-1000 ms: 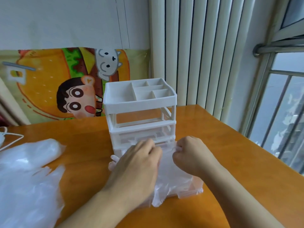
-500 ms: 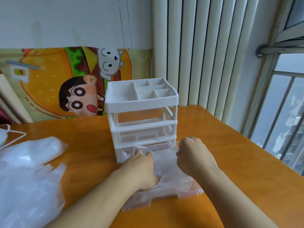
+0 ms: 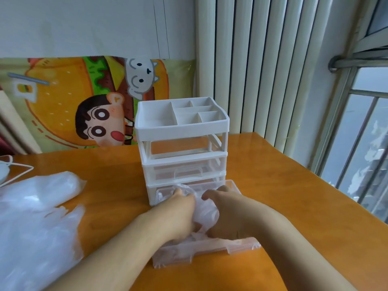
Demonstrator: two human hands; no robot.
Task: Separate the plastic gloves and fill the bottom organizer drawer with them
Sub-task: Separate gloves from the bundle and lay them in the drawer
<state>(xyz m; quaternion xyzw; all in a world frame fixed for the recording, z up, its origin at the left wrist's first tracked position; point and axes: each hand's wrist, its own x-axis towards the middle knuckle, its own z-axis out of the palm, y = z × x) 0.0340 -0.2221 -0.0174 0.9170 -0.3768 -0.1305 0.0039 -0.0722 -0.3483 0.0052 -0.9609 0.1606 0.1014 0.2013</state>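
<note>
Lying crumpled in the pulled-out drawer [image 3: 241, 245], viewer-pointing: glove [image 3: 204, 214].

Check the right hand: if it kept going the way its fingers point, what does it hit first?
Probably the organizer frame above the open bottom drawer. The right hand points away from the person while pressing the glove; depth is unclear.

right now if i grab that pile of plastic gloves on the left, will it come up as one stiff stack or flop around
Likely floppy: the pile of plastic gloves is thin, translucent film, lying slumped and wrinkled on the table. It probably weighs very little for its bulk. The glossy sheets may slide apart, so loose ones could trail or drop.
</note>
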